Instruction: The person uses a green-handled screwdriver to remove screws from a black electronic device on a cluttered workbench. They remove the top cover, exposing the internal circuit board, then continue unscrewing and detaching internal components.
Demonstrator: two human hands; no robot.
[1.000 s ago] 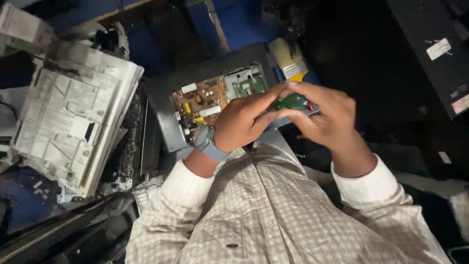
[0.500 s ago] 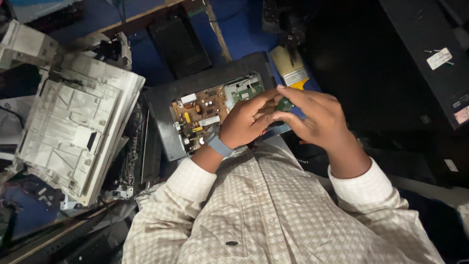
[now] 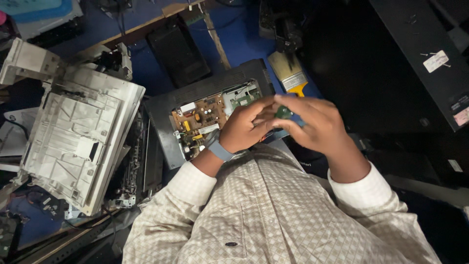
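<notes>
Holding a small green board [image 3: 283, 112] up between both hands, you've got it pinched right in front of your chest, just above the open unit [image 3: 205, 117] on the table. Your left hand [image 3: 249, 128] curls around it from the near side, fingers closed on its edge, and your right hand [image 3: 315, 124] covers it from above, so only a sliver of green shows. My guess is you're keeping it that close to turn it over and get a good look.

Under your hands the unit lies open with its brown circuit board [image 3: 195, 122] showing, yellow and white parts on it, and a second green board [image 3: 242, 98] next to that. A brush [image 3: 291, 73] with a yellow handle sits just beyond, within easy reach. Off to your left there's a grey-white plastic cover [image 3: 78, 137], inside face up. Far right, a black panel [image 3: 430, 54] carries a small white rectangular sticker [image 3: 436, 61] near its edge, plus another pale label [image 3: 460, 116] lower down.
</notes>
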